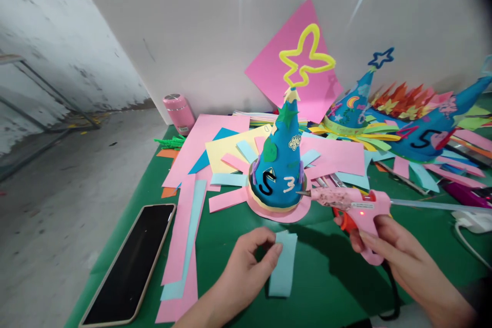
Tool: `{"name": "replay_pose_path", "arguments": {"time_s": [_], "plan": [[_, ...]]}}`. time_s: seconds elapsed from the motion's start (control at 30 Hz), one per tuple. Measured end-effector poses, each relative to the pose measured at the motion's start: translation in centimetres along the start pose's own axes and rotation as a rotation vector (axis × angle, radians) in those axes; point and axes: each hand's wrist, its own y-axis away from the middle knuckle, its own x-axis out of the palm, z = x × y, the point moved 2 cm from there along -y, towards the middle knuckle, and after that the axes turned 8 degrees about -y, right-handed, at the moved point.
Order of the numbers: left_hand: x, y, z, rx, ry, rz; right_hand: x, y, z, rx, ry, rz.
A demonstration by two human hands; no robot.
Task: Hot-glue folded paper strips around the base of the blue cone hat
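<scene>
Between the thumb and fingers of my left hand (251, 259) is the upper edge of a light blue paper strip (282, 271), perhaps a small stack. My right hand (388, 246) grips a pink hot glue gun (351, 202) by its handle; a small red light glows on its side and a clear glue stick (434, 206) sticks out behind. The gun's nozzle points left, close to a blue cone party hat (282, 164) with a yellow star on top. Pink and light blue strips fan out from the hat's pink base (279, 212).
A phone (130, 261) and long paper strips (184, 246) lie at the left of the green table. A pink bottle (179, 113) stands behind. More decorated hats (350, 105) are at the right, near a white plug (471, 220) with its cord. A white board (215, 36) rises at the back.
</scene>
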Motion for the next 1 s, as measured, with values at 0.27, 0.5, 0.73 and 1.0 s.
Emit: {"name": "replay_pose_path", "arguments": {"time_s": [0.27,0.5,0.73,1.0], "plan": [[-8.1,-3.8,2.5,0.137,-0.511,-0.216,2.4,-1.2,1.4,-0.101,-0.208,0.078],[-7.6,-3.4,3.3,0.099,-0.559,-0.169,6.9,-4.6,3.6,-0.176,-0.153,0.296],[-4.9,-0.3,1.6,0.087,-0.571,-0.085,6.7,-6.0,4.3,-0.209,-0.178,0.343],[-4.3,1.6,0.4,0.212,-0.819,-0.201,4.4,-4.2,3.6,-0.153,-0.107,0.272]]}}
